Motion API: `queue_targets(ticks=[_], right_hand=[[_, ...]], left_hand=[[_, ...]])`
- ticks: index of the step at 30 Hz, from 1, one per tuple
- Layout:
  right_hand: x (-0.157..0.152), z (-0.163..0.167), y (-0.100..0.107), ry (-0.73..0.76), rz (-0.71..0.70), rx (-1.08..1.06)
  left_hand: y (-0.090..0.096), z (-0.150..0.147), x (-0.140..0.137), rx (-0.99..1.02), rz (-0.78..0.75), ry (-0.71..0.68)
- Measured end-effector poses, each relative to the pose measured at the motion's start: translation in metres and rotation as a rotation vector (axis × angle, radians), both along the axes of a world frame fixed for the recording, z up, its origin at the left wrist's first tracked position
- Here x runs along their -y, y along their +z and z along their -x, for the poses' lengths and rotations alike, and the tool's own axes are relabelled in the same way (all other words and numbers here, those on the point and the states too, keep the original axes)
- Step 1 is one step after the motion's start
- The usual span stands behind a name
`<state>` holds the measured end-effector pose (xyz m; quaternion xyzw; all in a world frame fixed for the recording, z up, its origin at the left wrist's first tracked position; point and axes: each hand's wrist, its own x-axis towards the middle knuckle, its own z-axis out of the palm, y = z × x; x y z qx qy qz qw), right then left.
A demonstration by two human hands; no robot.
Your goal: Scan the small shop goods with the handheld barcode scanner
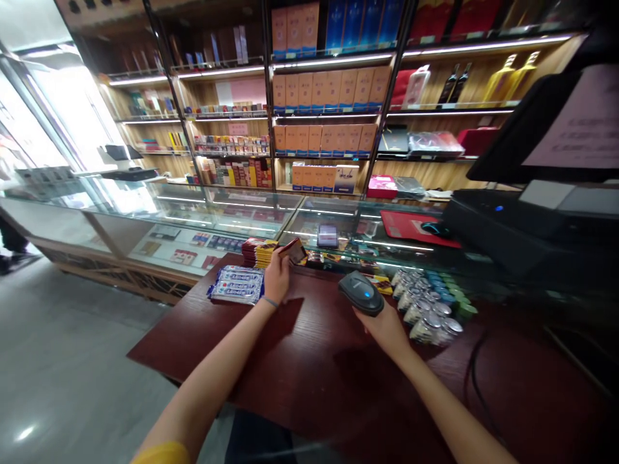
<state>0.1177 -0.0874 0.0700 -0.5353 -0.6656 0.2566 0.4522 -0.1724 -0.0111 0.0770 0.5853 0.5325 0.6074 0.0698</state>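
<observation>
My left hand [277, 278] is closed on a small flat packet [294, 251] with a dark red and yellow wrapper, lifted above the table. Just behind that hand sits a stack of similar red and yellow packets [259, 251]. Blue and white wrapped packs [238, 284] lie in a row to its left. In my right hand [384, 327] is a black barcode scanner [361, 292] with a lit blue light, its head pointing forward and left. Beyond the scanner a yellow packet [380, 283] lies flat on the table. My right fingers are partly hidden under the scanner.
Several small jars with silver lids [425, 309] stand in rows at the right. The dark red wooden table [309, 361] meets a glass display counter [232, 216]. A black register [522, 219] and a red mouse pad [406, 225] are at the right. A cable [474, 374] lies on the table.
</observation>
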Motion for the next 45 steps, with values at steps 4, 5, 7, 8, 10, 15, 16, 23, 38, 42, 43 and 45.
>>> queue_targets(ticks=[4,5,7,8,10,15,16,23,38,42,43,45], right_hand=[[-0.001,-0.007,0.0,-0.05,0.019,0.062],[-0.001,-0.009,0.0,-0.064,0.018,0.081],[0.0,-0.011,0.0,-0.084,0.03,0.115],[0.001,-0.012,0.001,-0.092,0.043,0.128],[0.004,-0.011,0.003,-0.101,0.06,0.142],[0.011,-0.005,0.009,-0.07,0.007,0.183],[0.011,-0.004,0.01,-0.072,0.012,0.211],[0.01,-0.004,0.008,-0.136,0.101,0.504],[0.011,-0.004,0.01,-0.084,0.113,0.548],[0.009,-0.011,0.018,-0.083,0.111,0.396],[0.008,-0.014,0.019,-0.095,0.099,0.348],[0.004,-0.022,0.023,-0.135,0.064,0.27]], left_hand=[[-0.022,-0.065,0.004,0.592,0.091,-0.18],[-0.028,-0.077,0.005,0.754,0.141,-0.253],[-0.038,-0.092,0.008,1.025,0.23,-0.374],[-0.043,-0.097,0.009,1.13,0.267,-0.415],[-0.051,-0.1,0.012,1.274,0.316,-0.461],[-0.058,-0.096,0.016,1.371,0.354,-0.501],[-0.058,-0.095,0.016,1.373,0.351,-0.504],[-0.058,-0.096,0.014,1.405,0.342,-0.469],[-0.06,-0.095,0.012,1.376,0.353,-0.478],[-0.064,-0.093,0.012,1.302,0.353,-0.499],[-0.064,-0.093,0.012,1.278,0.347,-0.502],[-0.062,-0.095,0.012,1.22,0.328,-0.498]])
